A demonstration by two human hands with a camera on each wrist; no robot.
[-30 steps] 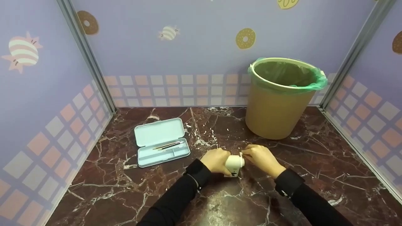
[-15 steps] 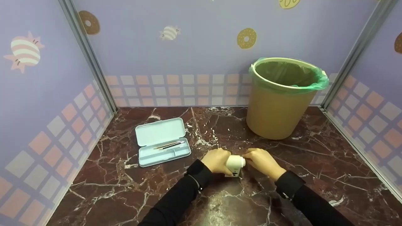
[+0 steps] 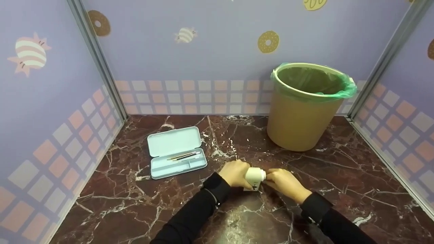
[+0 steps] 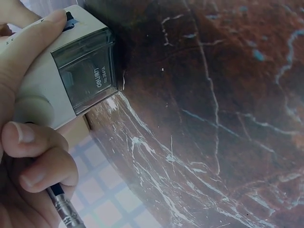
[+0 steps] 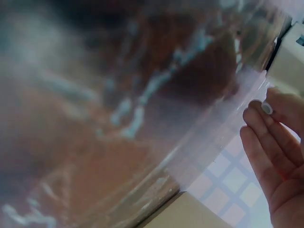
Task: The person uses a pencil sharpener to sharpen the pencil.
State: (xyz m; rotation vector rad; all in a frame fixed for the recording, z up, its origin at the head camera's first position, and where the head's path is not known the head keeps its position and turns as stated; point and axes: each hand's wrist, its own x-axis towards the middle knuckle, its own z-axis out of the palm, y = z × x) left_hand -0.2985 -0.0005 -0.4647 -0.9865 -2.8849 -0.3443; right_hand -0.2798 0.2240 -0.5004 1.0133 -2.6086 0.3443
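Observation:
My left hand point(image 3: 235, 173) grips a white pencil sharpener point(image 3: 253, 177) standing on the marbled tabletop. In the left wrist view, the sharpener's clear shavings drawer point(image 4: 84, 71) faces the camera. A dark pencil point(image 4: 65, 207) with a silver ferrule sticks out from below my curled left fingers, its other end hidden behind them. My right hand point(image 3: 286, 183) is at the sharpener's right side. Thumb and fingertips pinch the crank handle point(image 5: 267, 109), of which only the small white knob end shows in the right wrist view.
An opened light-blue pencil case point(image 3: 174, 138) with a few pencils point(image 3: 184, 156) lies to the left. At the back right stands a tan trash bin point(image 3: 298, 122) with a green liner. Patterned panels point(image 3: 217, 44) enclose the back and sides.
My right hand has circled down at the sharpener's side, from near its top to lower and closer in. The left hand and sharpener stay almost in place.

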